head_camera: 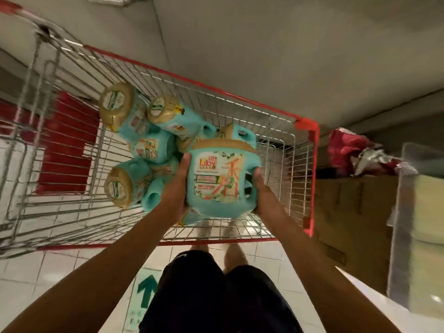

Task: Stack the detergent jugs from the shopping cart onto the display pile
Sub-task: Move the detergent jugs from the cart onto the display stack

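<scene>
Your left hand (179, 186) and right hand (260, 188) grip one jug (221, 179) over the cart (310, 127), several other jugs (134, 186) lie inside it, pile unseen, so most stacking looks left.

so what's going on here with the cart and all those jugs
A person stands over a red-rimmed shopping cart and holds one teal detergent jug in a two-handed grip: the left hand on its plain side, the right hand at its handle side. The jug is at the cart's near end. Several other jugs lie tumbled on their sides in the basket. The display pile is not in view.
</scene>
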Demonstrator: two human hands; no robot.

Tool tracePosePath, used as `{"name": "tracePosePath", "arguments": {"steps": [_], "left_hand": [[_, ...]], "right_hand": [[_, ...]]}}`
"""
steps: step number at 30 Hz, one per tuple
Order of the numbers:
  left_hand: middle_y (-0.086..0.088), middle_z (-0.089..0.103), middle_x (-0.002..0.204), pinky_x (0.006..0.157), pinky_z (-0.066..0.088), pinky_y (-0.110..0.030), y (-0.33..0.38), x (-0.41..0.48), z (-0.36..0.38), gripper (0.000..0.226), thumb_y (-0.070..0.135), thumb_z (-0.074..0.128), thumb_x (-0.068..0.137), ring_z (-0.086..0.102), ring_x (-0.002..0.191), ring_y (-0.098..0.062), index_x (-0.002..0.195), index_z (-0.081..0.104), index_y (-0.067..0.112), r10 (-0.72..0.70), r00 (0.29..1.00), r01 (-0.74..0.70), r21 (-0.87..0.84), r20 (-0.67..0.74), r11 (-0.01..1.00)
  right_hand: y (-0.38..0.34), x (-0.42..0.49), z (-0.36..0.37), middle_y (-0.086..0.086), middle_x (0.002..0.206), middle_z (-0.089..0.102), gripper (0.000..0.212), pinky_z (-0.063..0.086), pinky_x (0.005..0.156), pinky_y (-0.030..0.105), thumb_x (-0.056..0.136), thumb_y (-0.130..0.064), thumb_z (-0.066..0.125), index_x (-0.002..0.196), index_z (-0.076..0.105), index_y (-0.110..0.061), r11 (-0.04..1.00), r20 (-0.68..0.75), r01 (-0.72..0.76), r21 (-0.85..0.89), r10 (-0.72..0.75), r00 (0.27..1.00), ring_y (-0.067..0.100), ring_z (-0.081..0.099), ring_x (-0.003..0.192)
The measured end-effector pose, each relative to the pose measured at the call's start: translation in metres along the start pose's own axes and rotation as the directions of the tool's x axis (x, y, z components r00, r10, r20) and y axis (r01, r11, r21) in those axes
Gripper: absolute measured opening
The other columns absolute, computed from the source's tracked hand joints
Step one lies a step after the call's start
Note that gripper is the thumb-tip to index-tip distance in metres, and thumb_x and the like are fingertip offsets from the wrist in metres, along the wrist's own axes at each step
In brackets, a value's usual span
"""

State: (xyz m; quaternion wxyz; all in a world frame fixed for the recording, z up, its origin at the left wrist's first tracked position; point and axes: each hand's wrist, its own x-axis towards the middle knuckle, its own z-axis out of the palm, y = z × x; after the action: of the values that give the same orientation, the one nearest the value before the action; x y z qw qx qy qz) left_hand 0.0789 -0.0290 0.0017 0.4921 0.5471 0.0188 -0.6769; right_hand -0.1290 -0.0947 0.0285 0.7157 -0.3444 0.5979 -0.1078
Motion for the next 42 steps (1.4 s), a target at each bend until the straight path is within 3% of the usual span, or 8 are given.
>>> {"name": "tracePosePath", "arguments": {"steps": [5,9,12,18,26,32,39,42], "left_hand": [[-0.013,0.071,0.137,0.092,0.061,-0.051,-0.013,-0.032,0.064,0.066,0.078,0.056,0.093,0.066,0.129,-0.036,0.132,0.074,0.028,-0.071,0.977,0.056,0.081,0.203,0.995],[-0.016,0.072,0.134,0.084,0.063,-0.049,-0.04,-0.06,0.126,0.078,0.08,0.074,0.076,0.071,0.121,-0.036,0.13,0.075,0.024,-0.119,0.939,0.05,0.214,0.322,0.976],[-0.016,0.073,0.132,0.085,0.063,-0.051,-0.074,-0.081,0.172,0.074,0.081,0.068,0.08,0.071,0.121,-0.037,0.129,0.076,0.026,-0.137,0.928,0.008,0.348,0.346,0.937],[-0.013,0.073,0.133,0.089,0.063,-0.049,-0.177,-0.136,0.269,0.082,0.088,0.068,0.072,0.071,0.122,-0.035,0.129,0.075,0.03,-0.276,0.861,-0.009,0.555,0.427,0.831],[-0.015,0.073,0.132,0.087,0.064,-0.047,-0.327,-0.207,0.393,0.066,0.077,0.046,0.096,0.072,0.119,-0.034,0.126,0.077,0.027,-0.323,0.81,-0.064,0.621,0.489,0.781],[-0.018,0.071,0.135,0.098,0.059,-0.058,-0.396,-0.231,0.456,0.073,0.079,0.045,0.095,0.07,0.123,-0.038,0.137,0.07,0.024,-0.33,0.79,-0.113,0.653,0.516,0.749],[-0.016,0.072,0.133,0.089,0.062,-0.048,-0.445,-0.223,0.523,0.071,0.078,0.043,0.097,0.072,0.12,-0.035,0.133,0.073,0.024,-0.416,0.763,-0.089,0.718,0.494,0.691],[-0.013,0.073,0.132,0.09,0.062,-0.046,-0.461,-0.209,0.554,0.07,0.078,0.041,0.098,0.072,0.12,-0.032,0.131,0.074,0.028,-0.426,0.761,-0.107,0.741,0.49,0.663]], "right_hand": [[0.013,-0.085,-0.04,0.006,0.134,0.073,0.064,0.059,0.101,0.052,0.099,-0.07,0.038,0.136,0.069,-0.028,0.932,-0.208,0.199,0.303,-0.139,0.968,0.031,0.07,0.124],[0.039,-0.141,-0.086,0.004,0.129,0.075,0.054,0.063,0.095,0.049,0.102,-0.067,0.037,0.129,0.073,-0.038,0.854,-0.326,0.307,0.42,-0.173,0.929,0.028,0.072,0.119],[0.07,-0.182,-0.126,0.001,0.127,0.076,0.052,0.064,0.089,0.045,0.1,-0.068,0.037,0.125,0.074,-0.042,0.805,-0.389,0.346,0.481,-0.158,0.908,0.025,0.073,0.119],[0.148,-0.27,-0.22,-0.006,0.117,0.08,0.056,0.065,0.089,0.047,0.103,-0.073,0.031,0.113,0.078,-0.046,0.747,-0.535,0.441,0.498,-0.136,0.834,0.026,0.077,0.111],[0.243,-0.378,-0.359,0.0,0.116,0.079,0.056,0.065,0.089,0.053,0.097,-0.08,0.033,0.116,0.075,-0.047,0.713,-0.645,0.516,0.475,-0.117,0.755,0.03,0.077,0.106],[0.28,-0.419,-0.433,-0.011,0.112,0.079,0.049,0.062,0.093,0.059,0.097,-0.079,0.034,0.106,0.076,-0.055,0.672,-0.689,0.56,0.485,-0.1,0.718,0.024,0.077,0.106],[0.3,-0.432,-0.499,0.004,0.108,0.08,0.055,0.057,0.097,0.067,0.093,-0.084,0.036,0.113,0.075,-0.051,0.64,-0.708,0.561,0.525,-0.038,0.705,0.036,0.077,0.102],[0.296,-0.432,-0.534,0.013,0.108,0.079,0.06,0.06,0.094,0.059,0.089,-0.086,0.039,0.114,0.076,-0.046,0.645,-0.709,0.547,0.533,-0.012,0.705,0.042,0.076,0.103]]}}
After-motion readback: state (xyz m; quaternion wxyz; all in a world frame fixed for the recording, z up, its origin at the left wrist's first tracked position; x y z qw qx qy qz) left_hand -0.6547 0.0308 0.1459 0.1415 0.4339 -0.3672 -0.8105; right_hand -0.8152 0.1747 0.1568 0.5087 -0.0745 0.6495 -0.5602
